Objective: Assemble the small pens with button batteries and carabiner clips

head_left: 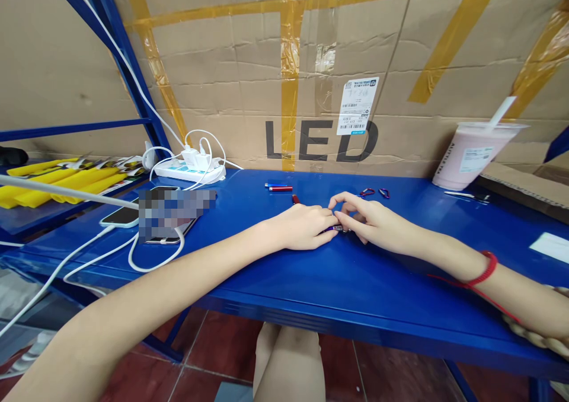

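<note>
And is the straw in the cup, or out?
In: the white straw slants up from the top of the cup.

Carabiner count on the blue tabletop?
2 clearly visible, both beyond the right hand: a red carabiner and, just right of it, a darker carabiner. More may be hidden by that hand or the left hand.

- Cardboard sheet (pixel 222 82): behind table (pixel 284 283).
- Power strip (pixel 213 175): on table, rear left.
- Phone (pixel 121 215): on table, before power strip.
- Two tubes (pixel 281 189): on table, behind left hand (pixel 306 227).
- Two carabiners (pixel 384 193): on table, behind right hand (pixel 377 221).
- Cup (pixel 475 159): on table, right of carabiners.
- Mostly hidden item (pixel 336 228): between both hands.
</note>
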The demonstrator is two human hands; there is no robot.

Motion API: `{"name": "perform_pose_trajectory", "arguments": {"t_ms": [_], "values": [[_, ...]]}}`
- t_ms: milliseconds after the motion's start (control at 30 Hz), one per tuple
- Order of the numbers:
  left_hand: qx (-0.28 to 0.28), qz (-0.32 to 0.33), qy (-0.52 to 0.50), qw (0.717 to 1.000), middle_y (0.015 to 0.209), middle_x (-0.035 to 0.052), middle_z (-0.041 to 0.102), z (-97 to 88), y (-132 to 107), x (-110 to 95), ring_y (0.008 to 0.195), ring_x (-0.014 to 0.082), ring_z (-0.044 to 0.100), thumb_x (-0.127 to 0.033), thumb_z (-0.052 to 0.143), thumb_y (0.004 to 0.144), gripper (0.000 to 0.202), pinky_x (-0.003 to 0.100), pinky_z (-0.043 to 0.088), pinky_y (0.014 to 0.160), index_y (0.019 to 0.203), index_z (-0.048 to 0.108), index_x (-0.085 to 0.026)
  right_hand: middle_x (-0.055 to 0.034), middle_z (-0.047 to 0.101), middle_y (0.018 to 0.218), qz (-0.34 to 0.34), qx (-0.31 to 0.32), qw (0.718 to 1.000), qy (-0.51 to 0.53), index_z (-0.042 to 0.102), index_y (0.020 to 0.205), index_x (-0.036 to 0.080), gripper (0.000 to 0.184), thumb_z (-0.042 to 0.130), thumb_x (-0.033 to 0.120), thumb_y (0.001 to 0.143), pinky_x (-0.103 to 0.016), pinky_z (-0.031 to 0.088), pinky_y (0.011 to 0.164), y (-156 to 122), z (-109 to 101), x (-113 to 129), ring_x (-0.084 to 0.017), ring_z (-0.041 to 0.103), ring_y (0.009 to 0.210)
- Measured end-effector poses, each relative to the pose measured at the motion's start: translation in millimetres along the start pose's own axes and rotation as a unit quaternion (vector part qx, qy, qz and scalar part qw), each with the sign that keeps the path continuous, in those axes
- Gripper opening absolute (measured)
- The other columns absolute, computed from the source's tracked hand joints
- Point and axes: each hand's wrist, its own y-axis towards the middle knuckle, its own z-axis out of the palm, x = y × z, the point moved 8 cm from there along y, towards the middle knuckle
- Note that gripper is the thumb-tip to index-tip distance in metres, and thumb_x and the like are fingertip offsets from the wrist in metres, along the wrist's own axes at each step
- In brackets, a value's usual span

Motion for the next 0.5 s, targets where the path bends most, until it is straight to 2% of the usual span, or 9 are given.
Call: {"name": "perform_pose_trajectory", "arguments": {"t_ms": [500], "values": [[0.001, -0.004, 0.006, 1.000, 0.105, 0.0053, 0.063, 0.1, 0.2, 0.0, 0.098, 0.0188, 0.058, -0.030, 0.033, 0.092, 0.030, 0.030, 0.049, 0.074, 0.107, 0.057, -0.018, 0.0037, 0.056, 0.070, -0.004, 0.003, 1.000, -0.031, 0.039, 0.111, 0.024, 0.029, 0.032, 0.043, 0.091, -0.023, 0.041, 0.051, -0.4, -0.3, 2.1, -0.008, 0.050, 0.043]]}}
